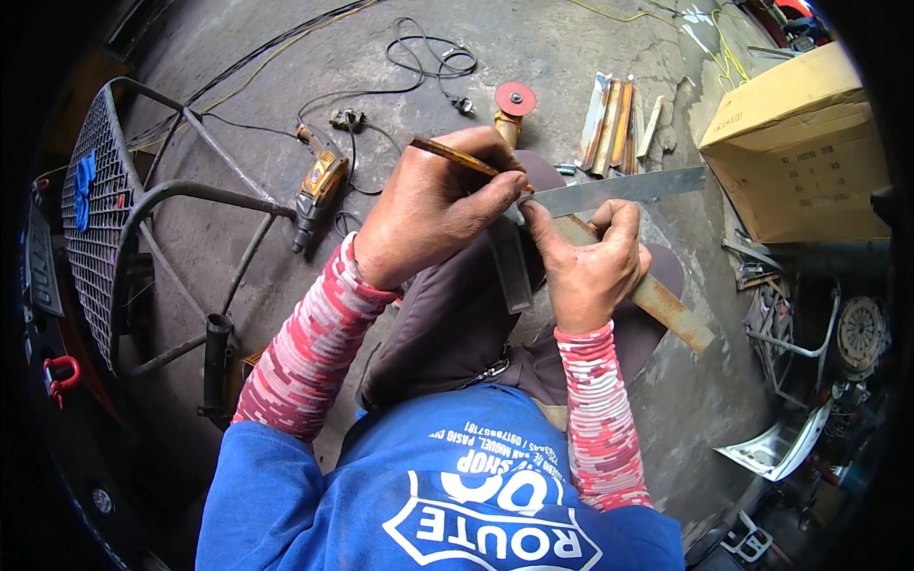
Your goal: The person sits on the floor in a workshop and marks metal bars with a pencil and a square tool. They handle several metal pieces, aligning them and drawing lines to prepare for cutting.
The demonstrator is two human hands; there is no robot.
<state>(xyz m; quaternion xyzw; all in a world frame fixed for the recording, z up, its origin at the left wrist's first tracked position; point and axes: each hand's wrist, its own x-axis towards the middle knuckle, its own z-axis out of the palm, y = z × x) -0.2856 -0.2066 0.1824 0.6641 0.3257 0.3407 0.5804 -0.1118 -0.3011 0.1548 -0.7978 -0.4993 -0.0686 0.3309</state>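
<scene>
in the head view, the left hand [447, 195] pinches a thin brown pencil-like stick [457, 155]; the right hand [590, 266] grasps a rusty metal bar [674, 314], seemingly together with a steel square [624, 192], above the lap. marking seems under way, not finished, i judge. the fingers hide the bar's upper end; whether any line exists, i cannot tell.

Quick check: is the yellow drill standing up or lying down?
Lying down: the drill is stretched out along the concrete floor, its chuck pointing toward the picture's lower edge.
</scene>
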